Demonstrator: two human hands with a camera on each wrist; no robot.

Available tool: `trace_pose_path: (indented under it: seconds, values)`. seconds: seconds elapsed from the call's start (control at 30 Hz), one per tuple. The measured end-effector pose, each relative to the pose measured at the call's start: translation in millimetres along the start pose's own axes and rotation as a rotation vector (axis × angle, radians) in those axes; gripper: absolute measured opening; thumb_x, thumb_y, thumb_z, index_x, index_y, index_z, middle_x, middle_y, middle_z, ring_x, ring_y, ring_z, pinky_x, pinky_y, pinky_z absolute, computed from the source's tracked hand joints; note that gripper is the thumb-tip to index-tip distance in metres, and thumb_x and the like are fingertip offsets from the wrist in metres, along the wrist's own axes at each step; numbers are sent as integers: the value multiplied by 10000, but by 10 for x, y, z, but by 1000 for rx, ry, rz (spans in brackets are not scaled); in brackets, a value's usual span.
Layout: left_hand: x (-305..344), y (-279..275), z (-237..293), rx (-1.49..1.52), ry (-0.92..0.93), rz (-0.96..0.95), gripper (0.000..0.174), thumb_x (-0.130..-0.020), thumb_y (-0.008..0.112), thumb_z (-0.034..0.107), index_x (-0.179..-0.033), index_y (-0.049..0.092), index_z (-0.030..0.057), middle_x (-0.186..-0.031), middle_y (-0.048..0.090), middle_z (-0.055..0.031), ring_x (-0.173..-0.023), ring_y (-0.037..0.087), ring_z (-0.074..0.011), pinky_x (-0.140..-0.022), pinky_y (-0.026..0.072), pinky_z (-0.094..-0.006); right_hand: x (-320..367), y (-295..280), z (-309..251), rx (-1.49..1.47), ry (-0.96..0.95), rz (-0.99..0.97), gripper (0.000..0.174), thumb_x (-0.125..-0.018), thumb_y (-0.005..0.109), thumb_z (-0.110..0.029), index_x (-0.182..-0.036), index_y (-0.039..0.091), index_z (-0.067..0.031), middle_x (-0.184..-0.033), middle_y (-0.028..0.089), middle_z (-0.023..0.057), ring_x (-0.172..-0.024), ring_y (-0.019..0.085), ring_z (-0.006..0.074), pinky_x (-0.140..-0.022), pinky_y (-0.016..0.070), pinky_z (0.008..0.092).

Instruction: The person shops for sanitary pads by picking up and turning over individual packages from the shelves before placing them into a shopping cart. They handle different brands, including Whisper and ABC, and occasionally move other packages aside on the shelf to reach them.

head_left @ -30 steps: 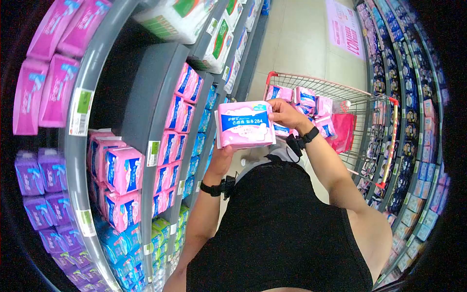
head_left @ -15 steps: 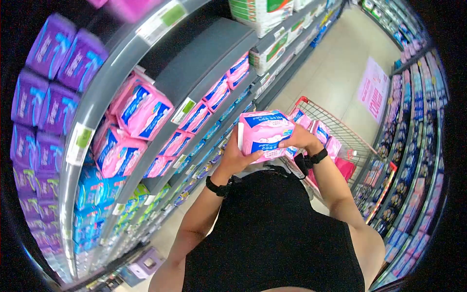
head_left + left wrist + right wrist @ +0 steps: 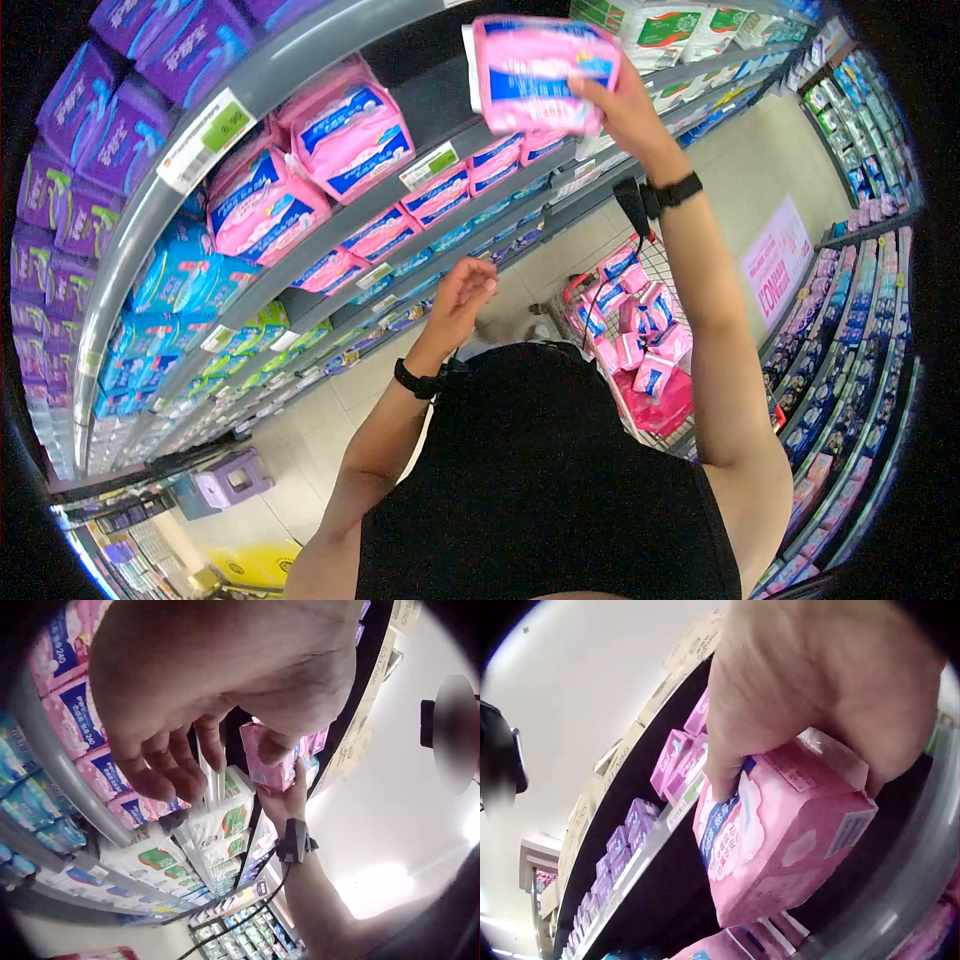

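I was watching a shop aisle, grey shelving [image 3: 300,58] crammed with pink and purple packs. My right hand [image 3: 625,105] hid one end of the pink pack [image 3: 535,70], and I couldn't tell whether the pack touched the shelving. That arm was stretched up high, fingers and thumb clamped round the pack, level with the dark upper bay. My left hand [image 3: 462,295] hung lower, fingers loosely curled, holding nothing. The trolley [image 3: 572,288] stood below, partly cut off by my arm.
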State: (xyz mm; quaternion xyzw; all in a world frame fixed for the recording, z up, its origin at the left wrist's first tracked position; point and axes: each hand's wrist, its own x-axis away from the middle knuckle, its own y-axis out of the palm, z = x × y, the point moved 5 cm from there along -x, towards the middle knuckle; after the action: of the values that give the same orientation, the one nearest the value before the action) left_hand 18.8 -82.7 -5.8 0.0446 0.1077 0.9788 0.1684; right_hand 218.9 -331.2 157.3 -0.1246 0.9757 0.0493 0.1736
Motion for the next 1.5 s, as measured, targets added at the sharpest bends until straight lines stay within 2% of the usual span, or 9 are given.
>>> trace_pose_path:
  seconds: [0.1,0.17,0.27,0.47,0.8,1.03,1.3,1.43,1.5]
  values:
    - [118,-63,53,-53,15,14,127,-1000,607,87,-1110,559,48,-1033,565,1,-970,546,-86,-844,452,-255,-444,122,34,48,-165,31,776,-847,824,-144,-1459,371,3,-1333,570,118,-1190,581,184,-1027,490,336]
    - [162,-122,71,-71,37,29,124,-998,618,95,-1097,566,42,-1011,565,8,-955,538,-77,-849,448,-250,-594,275,-121,353,-301,12,837,-842,757,-85,-1544,310,-171,-1429,463,211,-1322,451,356,-1100,387,501]
    - [209,-194,95,-69,75,92,134,-993,630,104,-1101,579,43,-981,571,14,-911,531,-71,-815,444,-250,-882,364,177,161,-262,-82,768,-836,834,-139,-1443,386,3,-1328,571,123,-1200,578,194,-1022,495,336]
    - [301,-288,21,-179,101,120,123,-1010,611,145,-1085,586,51,-975,583,16,-921,554,-76,-842,464,-252,-1128,446,573,284,-125,-294,728,-864,798,-110,-1465,390,-61,-1325,558,98,-1201,556,173,-1038,470,318]
    - [315,-281,-121,-206,73,123,162,-970,657,162,-1091,604,69,-988,627,4,-913,566,-80,-761,452,-252,-910,639,292,320,-44,-611,685,-900,750,-88,-1491,403,-79,-1429,520,77,-1287,505,159,-1087,443,322]
    - [227,-32,-12,-263,4,30,145,-1002,628,160,-1101,584,64,-1020,588,8,-967,539,-83,-857,445,-264,-838,667,347,245,-99,-626,669,-907,743,-94,-1485,408,-85,-1455,504,92,-1315,497,180,-1103,432,330]
    - [170,98,-126,-255,-17,-19,156,-1000,630,163,-1101,583,54,-997,582,2,-961,552,-87,-866,460,-266,-671,685,315,320,-253,-530,614,-944,701,-116,-1494,427,-111,-1316,607,94,-1176,578,166,-1016,498,322]
    - [130,161,-151,-264,-25,-26,156,-997,632,160,-1099,583,53,-993,579,3,-946,555,-86,-855,466,-264,-518,644,297,255,-384,-450,810,-908,700,-29,-1581,265,-146,-1488,467,109,-1283,536,210,-1050,482,351]
    - [109,181,-175,-256,-41,-28,159,-995,635,159,-1099,583,51,-992,578,3,-950,553,-85,-860,465,-264,-371,509,221,268,-246,-320,833,-875,714,6,-1560,259,-122,-1499,421,142,-1312,499,249,-1054,462,376]
